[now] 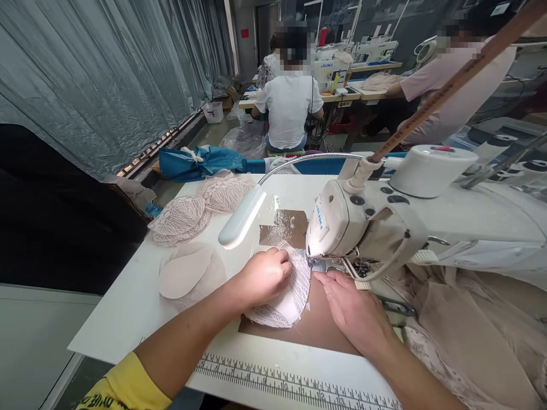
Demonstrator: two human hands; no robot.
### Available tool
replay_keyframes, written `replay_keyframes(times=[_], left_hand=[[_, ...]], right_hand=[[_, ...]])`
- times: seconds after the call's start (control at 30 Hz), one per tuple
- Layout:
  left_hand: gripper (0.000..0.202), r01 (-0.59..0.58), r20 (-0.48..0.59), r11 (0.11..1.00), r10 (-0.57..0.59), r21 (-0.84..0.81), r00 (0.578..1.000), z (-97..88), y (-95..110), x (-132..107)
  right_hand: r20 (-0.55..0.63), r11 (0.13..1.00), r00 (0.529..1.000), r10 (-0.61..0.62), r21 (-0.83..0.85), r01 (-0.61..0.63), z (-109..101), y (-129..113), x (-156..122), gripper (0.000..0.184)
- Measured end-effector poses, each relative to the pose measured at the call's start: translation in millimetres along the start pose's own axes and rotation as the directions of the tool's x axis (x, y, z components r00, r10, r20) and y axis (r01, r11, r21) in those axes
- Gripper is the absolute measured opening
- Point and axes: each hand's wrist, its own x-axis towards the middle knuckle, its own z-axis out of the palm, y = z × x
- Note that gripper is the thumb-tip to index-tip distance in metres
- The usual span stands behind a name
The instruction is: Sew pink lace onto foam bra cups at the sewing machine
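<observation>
A pale lace bra cup (300,290) lies under the needle area of a white sewing machine (333,225). My left hand (267,276) is closed on the cup's upper part, fingers bent and pinching the fabric. My right hand (354,307) rests flat just right of the cup, fingers stretched out with the index fingertip close to the presser foot. Whether that fingertip touches the lace edge, I cannot tell. Beneath the cup is a brown sheet (327,324) on the white table. A dark metal tool (397,306) lies right of my right hand.
Lace cups (182,219) are piled at the table's left, with smooth cup pieces (188,274) nearer me. A lamp (243,219) on a bent neck hangs over the table. Beige fabric (474,324) lies at right. A printed ruler (277,381) runs along the front; people sit beyond.
</observation>
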Motion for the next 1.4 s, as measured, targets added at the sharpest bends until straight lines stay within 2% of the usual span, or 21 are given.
replay_keyframes(times=[0.17, 0.27, 0.43, 0.57, 0.7, 0.83, 0.93, 1.03, 1.2, 1.4], left_hand=[[0.025, -0.124, -0.082, 0.992, 0.121, -0.028, 0.989, 9.8, 7.2, -0.7], [0.030, -0.179, -0.097, 0.982, 0.173, -0.060, 0.980, 11.8, 10.7, -2.8], [0.034, -0.189, -0.096, 0.979, 0.181, -0.071, 0.979, 13.6, 10.4, -3.9], [0.035, -0.188, -0.111, 0.981, 0.182, -0.046, 0.977, 15.2, 9.4, -1.5], [0.036, -0.174, -0.137, 0.984, 0.168, -0.032, 0.976, 17.6, 9.8, 0.2], [0.034, -0.158, -0.170, 0.987, 0.149, -0.043, 0.974, 16.1, 6.7, -1.1], [0.030, -0.122, -0.183, 0.989, 0.104, -0.088, 0.978, 11.6, -0.8, -2.5], [0.027, -0.064, -0.177, 0.990, 0.042, -0.122, 0.983, 9.1, -7.8, -3.3], [0.026, -0.078, -0.155, 0.995, 0.068, -0.060, 0.986, 12.5, -2.8, -5.0], [0.032, -0.177, -0.101, 0.981, 0.168, -0.085, 0.981, 11.2, 12.5, -8.0]], right_hand=[[-0.056, 1.000, 0.998, -0.016, -0.017, 0.015, 4.1, 2.5, -0.6, 0.040], [-0.093, 1.000, 0.996, -0.015, 0.012, 0.016, 1.2, 0.1, 1.2, 0.039], [-0.064, 0.988, 0.986, -0.154, -0.019, 0.153, -6.7, -7.2, 6.4, 0.042], [-0.090, 0.984, 0.983, -0.157, -0.103, 0.148, -0.2, -7.3, 6.2, 0.041], [-0.141, 0.986, 0.979, -0.146, -0.101, 0.133, 5.4, -5.6, 3.9, 0.039], [-0.131, 0.977, 0.972, -0.197, 0.055, 0.205, -3.3, -8.1, 1.2, 0.036], [-0.075, 0.923, 0.953, -0.293, 0.236, 0.303, -12.9, -12.7, -2.5, 0.029], [-0.051, 0.879, 0.942, -0.332, 0.347, 0.329, -17.0, -16.6, -5.7, 0.024], [-0.075, 0.880, 0.952, -0.298, 0.364, 0.304, -13.8, -15.1, -6.0, 0.022], [-0.163, 0.962, 0.972, -0.169, 0.189, 0.199, -8.7, -5.1, -4.1, 0.027]])
